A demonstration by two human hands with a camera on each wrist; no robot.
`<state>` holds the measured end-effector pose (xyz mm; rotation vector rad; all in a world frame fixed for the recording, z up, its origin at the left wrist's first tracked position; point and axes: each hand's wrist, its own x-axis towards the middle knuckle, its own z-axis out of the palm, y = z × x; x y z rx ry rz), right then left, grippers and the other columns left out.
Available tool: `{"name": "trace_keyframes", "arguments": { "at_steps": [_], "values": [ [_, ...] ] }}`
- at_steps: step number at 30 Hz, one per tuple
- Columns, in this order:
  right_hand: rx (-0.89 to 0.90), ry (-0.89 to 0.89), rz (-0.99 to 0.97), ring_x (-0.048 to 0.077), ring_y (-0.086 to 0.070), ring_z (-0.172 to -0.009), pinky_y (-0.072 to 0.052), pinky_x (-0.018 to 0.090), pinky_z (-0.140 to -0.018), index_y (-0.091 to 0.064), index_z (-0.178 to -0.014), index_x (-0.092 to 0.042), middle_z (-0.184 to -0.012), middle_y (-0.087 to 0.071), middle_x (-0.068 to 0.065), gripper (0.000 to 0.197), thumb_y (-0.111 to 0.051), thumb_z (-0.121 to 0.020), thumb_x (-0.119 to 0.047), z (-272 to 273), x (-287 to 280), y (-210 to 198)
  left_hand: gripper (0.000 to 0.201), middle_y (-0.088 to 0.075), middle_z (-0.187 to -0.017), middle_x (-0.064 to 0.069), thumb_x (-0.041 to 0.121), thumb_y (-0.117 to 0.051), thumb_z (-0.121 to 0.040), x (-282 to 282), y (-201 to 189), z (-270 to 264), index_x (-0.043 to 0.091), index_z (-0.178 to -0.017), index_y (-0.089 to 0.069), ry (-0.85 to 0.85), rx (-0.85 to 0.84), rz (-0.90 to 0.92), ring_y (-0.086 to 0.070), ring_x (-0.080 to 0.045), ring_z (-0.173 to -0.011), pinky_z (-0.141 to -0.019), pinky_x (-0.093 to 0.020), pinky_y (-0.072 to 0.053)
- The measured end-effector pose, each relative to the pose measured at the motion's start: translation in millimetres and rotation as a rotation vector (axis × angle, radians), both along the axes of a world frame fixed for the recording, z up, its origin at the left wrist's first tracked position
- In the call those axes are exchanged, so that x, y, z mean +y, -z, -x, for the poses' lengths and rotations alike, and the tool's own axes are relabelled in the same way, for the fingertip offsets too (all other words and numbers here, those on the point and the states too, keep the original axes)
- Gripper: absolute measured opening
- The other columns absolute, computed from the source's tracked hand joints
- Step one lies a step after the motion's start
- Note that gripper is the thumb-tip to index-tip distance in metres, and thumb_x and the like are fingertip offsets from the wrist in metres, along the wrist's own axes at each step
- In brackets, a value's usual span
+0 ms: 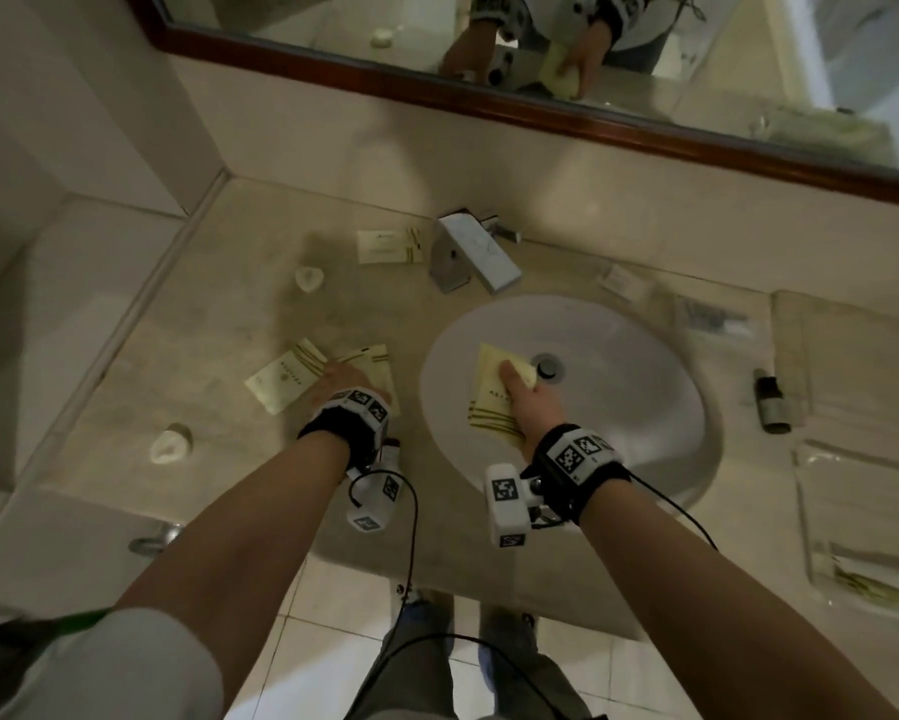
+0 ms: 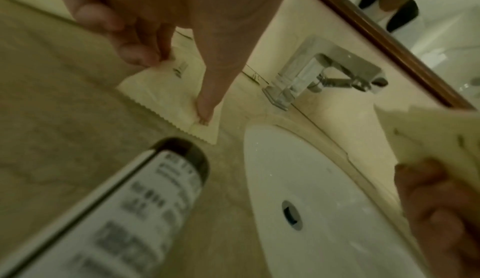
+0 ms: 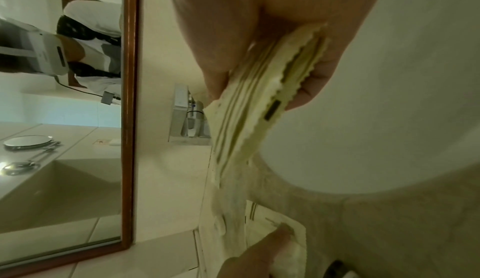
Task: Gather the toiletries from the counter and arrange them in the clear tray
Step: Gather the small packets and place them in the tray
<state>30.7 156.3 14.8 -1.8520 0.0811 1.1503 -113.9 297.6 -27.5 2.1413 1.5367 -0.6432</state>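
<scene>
My left hand [image 1: 344,377] lies on two cream packets [image 1: 281,381] on the counter left of the sink. In the left wrist view, this left hand [image 2: 171,85] has its thumb on one flat packet [image 2: 161,100] and its curled fingertips at the packet's far edge. My right hand [image 1: 521,392] hovers over the sink basin [image 1: 618,407], gripping a stack of cream packets [image 1: 491,402] between thumb and fingers [image 3: 306,89]. The clear tray [image 1: 852,491] lies at the far right with packets at its near end. A bottle with a white label [image 2: 155,196] lies beside my left wrist.
Another cream packet [image 1: 389,246] lies by the chrome faucet [image 1: 470,257]. Two small white round items [image 1: 309,278] [image 1: 170,444] sit on the left counter. A small dark bottle [image 1: 772,405] and wrapped items [image 1: 712,317] lie right of the sink. The mirror [image 1: 592,54] runs along the back wall.
</scene>
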Motion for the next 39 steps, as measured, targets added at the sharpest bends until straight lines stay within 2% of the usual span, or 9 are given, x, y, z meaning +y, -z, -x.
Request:
{"name": "trace_keyframes", "arguments": {
  "at_steps": [2, 6, 10, 16, 22, 27, 32, 36, 39],
  "values": [
    [-0.014, 0.003, 0.000, 0.032, -0.064, -0.101, -0.051, 0.050, -0.093, -0.058, -0.116, -0.013, -0.112, -0.066, 0.012, 0.052, -0.058, -0.083, -0.053, 3.0, 1.9, 2.2, 0.065, 0.003, -0.159, -0.014, 0.033, -0.036, -0.099, 4.3, -2.8, 3.6, 0.012, -0.152, -0.005, 0.142, 0.020, 0.004, -0.005, -0.036, -0.146, -0.118, -0.051, -0.016],
    [-0.040, -0.066, 0.001, 0.033, -0.063, -0.101, -0.050, 0.050, -0.094, -0.059, -0.117, -0.010, -0.114, -0.066, 0.013, 0.058, -0.057, -0.081, -0.057, 14.6, 18.2, 2.5, 0.050, -0.028, -0.151, -0.018, 0.020, -0.030, -0.102, 21.7, -21.4, 13.9, 0.001, -0.146, -0.019, -0.039, -0.165, -0.050, -0.033, -0.032, -0.137, -0.116, -0.043, -0.025],
    [-0.066, -0.119, 0.000, 0.034, -0.060, -0.105, -0.048, 0.048, -0.096, -0.057, -0.118, -0.006, -0.117, -0.063, 0.014, 0.059, -0.055, -0.084, -0.055, 29.0, 40.6, -4.2, 0.070, -0.035, -0.148, -0.013, 0.049, -0.041, -0.089, 45.3, -27.1, 35.7, 0.008, -0.144, -0.027, -0.268, -0.256, 0.016, -0.040, -0.031, -0.133, -0.111, -0.043, -0.031],
    [-0.054, -0.147, 0.015, 0.032, -0.057, -0.109, -0.046, 0.036, -0.089, -0.052, -0.123, -0.003, -0.113, -0.059, 0.012, 0.056, -0.054, -0.088, -0.047, 49.0, 59.2, 0.0, 0.051, -0.032, -0.143, -0.018, 0.029, -0.049, -0.088, 67.0, -16.4, 62.0, 0.014, -0.136, -0.042, -0.110, 0.029, -0.144, -0.029, -0.037, -0.128, -0.107, -0.044, -0.028],
    [-0.053, -0.149, 0.053, 0.033, -0.058, -0.109, -0.046, 0.041, -0.094, -0.053, -0.122, -0.003, -0.118, -0.060, 0.016, 0.055, -0.053, -0.089, -0.047, 59.8, 65.3, 3.2, 0.071, -0.029, -0.142, -0.018, 0.043, -0.058, -0.086, 75.1, -7.1, 71.5, 0.019, -0.146, -0.027, -0.060, 0.044, -0.087, -0.027, -0.038, -0.131, -0.108, -0.044, -0.024],
    [-0.042, -0.123, 0.033, 0.033, -0.060, -0.106, -0.048, 0.043, -0.095, -0.055, -0.119, -0.004, -0.113, -0.062, 0.015, 0.053, -0.054, -0.088, -0.047, 62.6, 75.7, -5.4, 0.064, -0.032, -0.144, -0.018, 0.047, -0.049, -0.089, 79.0, -16.3, 71.0, 0.017, -0.142, -0.030, -0.034, 0.051, -0.064, -0.028, -0.039, -0.133, -0.111, -0.046, -0.020],
    [-0.027, -0.101, 0.013, 0.034, -0.060, -0.106, -0.047, 0.048, -0.098, -0.055, -0.120, -0.004, -0.110, -0.062, 0.012, 0.056, -0.054, -0.087, -0.050, 57.7, 84.3, -14.1, 0.041, -0.046, -0.130, -0.019, 0.024, -0.052, -0.092, 89.3, -23.6, 47.6, 0.001, -0.126, -0.043, -0.040, -0.324, -0.033, -0.053, -0.036, -0.109, -0.088, -0.037, -0.044],
    [-0.012, 0.000, 0.046, 0.034, -0.057, -0.111, -0.047, 0.043, -0.097, -0.048, -0.128, -0.003, -0.123, -0.058, 0.015, 0.067, -0.054, -0.085, -0.054, 41.5, 81.6, -12.2, 0.070, -0.043, -0.140, -0.018, 0.025, -0.065, -0.086, 105.2, -35.2, 3.9, 0.003, -0.140, -0.028, -0.093, -0.460, 0.082, -0.046, -0.033, -0.126, -0.099, -0.038, -0.041],
    [0.037, 0.086, 0.112, 0.035, -0.058, -0.110, -0.047, 0.047, -0.099, -0.048, -0.130, -0.004, -0.125, -0.059, 0.012, 0.106, -0.058, -0.054, -0.076, 17.9, 71.9, 9.5, 0.072, -0.031, -0.150, -0.017, 0.027, -0.058, -0.091, 121.2, -43.2, -31.4, 0.003, -0.147, -0.019, 0.062, -0.364, 0.109, -0.035, -0.030, -0.136, -0.109, -0.036, -0.031]
  ]
}}
